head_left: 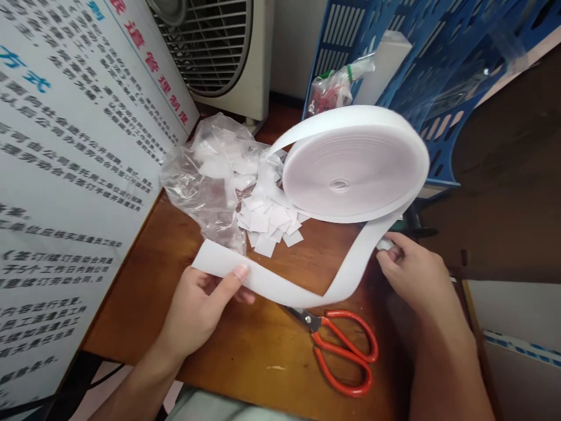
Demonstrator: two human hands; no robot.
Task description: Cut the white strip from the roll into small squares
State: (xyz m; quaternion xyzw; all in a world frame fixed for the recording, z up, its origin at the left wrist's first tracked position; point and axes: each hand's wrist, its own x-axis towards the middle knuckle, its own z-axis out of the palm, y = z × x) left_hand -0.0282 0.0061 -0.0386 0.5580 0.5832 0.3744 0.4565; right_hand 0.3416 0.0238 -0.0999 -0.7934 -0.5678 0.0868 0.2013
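A big roll of white foam tape (350, 166) stands tilted above a brown wooden table (245, 351). A loose strip (280, 286) runs from the roll down and left. My left hand (201, 307) pinches the free end of that strip between thumb and fingers. My right hand (414, 275) grips the strip where it leaves the lower right side of the roll. Red-handled scissors (346, 351) lie shut on the table just below the strip, between my hands.
A heap of small cut white squares (267, 219) and a crumpled clear plastic bag (205, 175) lie behind the strip. A printed board (65, 175) leans at the left. A fan (219, 52) and blue plastic baskets (438, 64) stand at the back.
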